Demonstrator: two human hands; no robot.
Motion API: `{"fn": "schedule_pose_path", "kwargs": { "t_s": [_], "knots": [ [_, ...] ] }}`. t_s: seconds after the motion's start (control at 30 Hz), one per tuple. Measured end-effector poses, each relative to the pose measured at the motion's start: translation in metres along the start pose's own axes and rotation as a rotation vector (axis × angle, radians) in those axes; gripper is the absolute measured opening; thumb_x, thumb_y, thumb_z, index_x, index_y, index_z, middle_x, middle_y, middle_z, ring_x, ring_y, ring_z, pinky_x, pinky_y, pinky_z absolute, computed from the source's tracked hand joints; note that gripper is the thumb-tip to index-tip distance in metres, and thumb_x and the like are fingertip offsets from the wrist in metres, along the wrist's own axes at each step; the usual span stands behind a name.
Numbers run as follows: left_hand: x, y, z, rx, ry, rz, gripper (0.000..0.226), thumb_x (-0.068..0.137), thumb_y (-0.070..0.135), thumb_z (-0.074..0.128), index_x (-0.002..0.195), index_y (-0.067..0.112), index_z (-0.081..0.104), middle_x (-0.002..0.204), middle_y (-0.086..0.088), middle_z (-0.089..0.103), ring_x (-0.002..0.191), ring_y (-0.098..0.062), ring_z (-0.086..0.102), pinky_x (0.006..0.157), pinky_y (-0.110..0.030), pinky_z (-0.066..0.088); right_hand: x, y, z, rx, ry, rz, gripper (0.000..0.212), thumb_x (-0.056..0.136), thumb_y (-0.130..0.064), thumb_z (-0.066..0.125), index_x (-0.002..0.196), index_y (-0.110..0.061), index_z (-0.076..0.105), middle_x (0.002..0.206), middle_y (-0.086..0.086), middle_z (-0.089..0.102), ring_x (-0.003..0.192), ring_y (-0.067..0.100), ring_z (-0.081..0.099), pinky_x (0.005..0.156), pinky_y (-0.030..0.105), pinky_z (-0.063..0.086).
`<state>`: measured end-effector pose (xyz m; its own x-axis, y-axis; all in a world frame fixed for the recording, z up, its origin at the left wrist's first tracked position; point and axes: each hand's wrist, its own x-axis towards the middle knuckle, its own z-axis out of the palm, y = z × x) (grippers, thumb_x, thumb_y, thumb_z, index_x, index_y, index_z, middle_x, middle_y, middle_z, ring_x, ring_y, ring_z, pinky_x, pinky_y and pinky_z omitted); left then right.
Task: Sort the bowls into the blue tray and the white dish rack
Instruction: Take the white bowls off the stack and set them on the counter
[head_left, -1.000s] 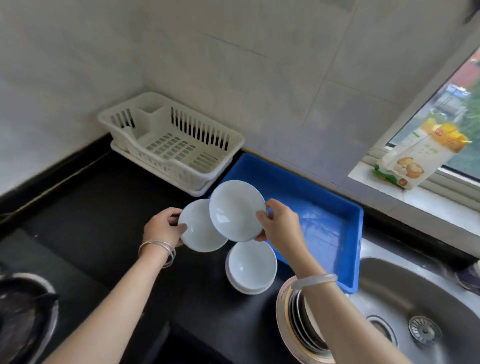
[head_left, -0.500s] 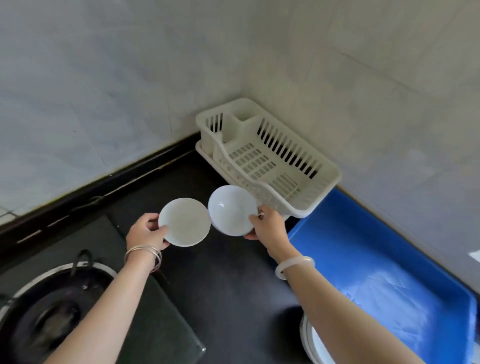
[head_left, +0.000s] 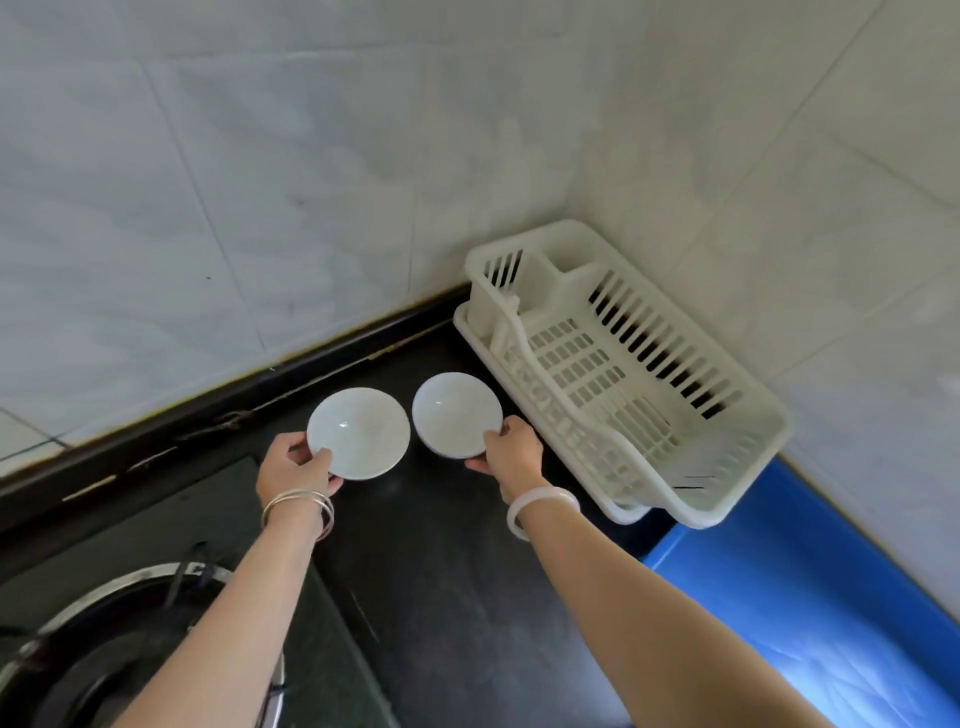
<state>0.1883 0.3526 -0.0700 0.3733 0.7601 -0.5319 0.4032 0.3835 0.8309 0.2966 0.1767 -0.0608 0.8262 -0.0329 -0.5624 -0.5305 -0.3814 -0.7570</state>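
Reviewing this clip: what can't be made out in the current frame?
- Blue tray, head view: its right and bottom parts are cut off by the frame edge.
- Stove burner: cut off at the bottom-left and crossed by the left forearm.
- Bowl undersides: the left bowl and right bowl face the camera.
- Rack cutlery compartment: its wall hides the bottom.

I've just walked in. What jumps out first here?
Two white bowls, held side by side over the dark counter: the left bowl in the left hand, the right bowl in the right hand. Right of them, a white rack sits in the corner, before a blue tray.
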Motion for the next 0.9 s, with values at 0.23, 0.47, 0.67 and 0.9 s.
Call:
{"fn": "schedule_pose_path", "kwargs": {
  "t_s": [0.23,0.47,0.67,0.9],
  "knots": [
    [0.012,-0.005,0.003,-0.073,-0.018,-0.030,0.032,0.081,-0.008,0.054,0.107,0.010,0.054,0.119,-0.018,0.058,0.106,-0.038,0.060,0.077,-0.043,0.055,0.014,0.001,0.014,0.033,-0.018,0.041,0.015,0.091,-0.005,0.052,0.083,-0.018,0.050,0.107,0.002,0.048,0.073,0.015,0.057,0.046,0.020,0.055],
    [0.012,-0.009,0.003,-0.126,-0.067,-0.077,0.038,0.084,-0.004,0.054,0.117,0.015,0.051,0.127,-0.013,0.055,0.107,-0.034,0.060,0.075,-0.037,0.054,0.019,0.006,0.015,0.095,-0.060,0.098,0.012,0.092,-0.012,0.054,0.103,-0.016,0.053,0.106,0.008,0.059,0.078,0.019,0.066,0.055,0.024,0.058],
    [0.006,-0.013,0.002,-0.348,-0.172,-0.276,0.039,0.089,0.007,0.051,0.125,0.018,0.047,0.135,-0.014,0.043,0.098,-0.036,0.060,0.075,-0.039,0.053,0.014,0.022,0.009,0.387,-0.157,0.106,0.054,0.091,-0.006,0.058,0.140,-0.020,0.041,0.132,0.010,0.051,0.104,0.023,0.064,0.075,0.031,0.060],
    [0.010,-0.008,0.016,-0.403,-0.078,-0.272,0.030,0.087,0.003,0.052,0.111,0.021,0.047,0.134,-0.017,0.044,0.107,-0.038,0.057,0.071,-0.037,0.055,0.022,0.002,0.025,0.508,-0.164,0.119,0.054,0.092,-0.002,0.055,0.142,-0.017,0.042,0.134,0.015,0.051,0.085,0.021,0.069,0.062,0.023,0.060]
  ]
}}
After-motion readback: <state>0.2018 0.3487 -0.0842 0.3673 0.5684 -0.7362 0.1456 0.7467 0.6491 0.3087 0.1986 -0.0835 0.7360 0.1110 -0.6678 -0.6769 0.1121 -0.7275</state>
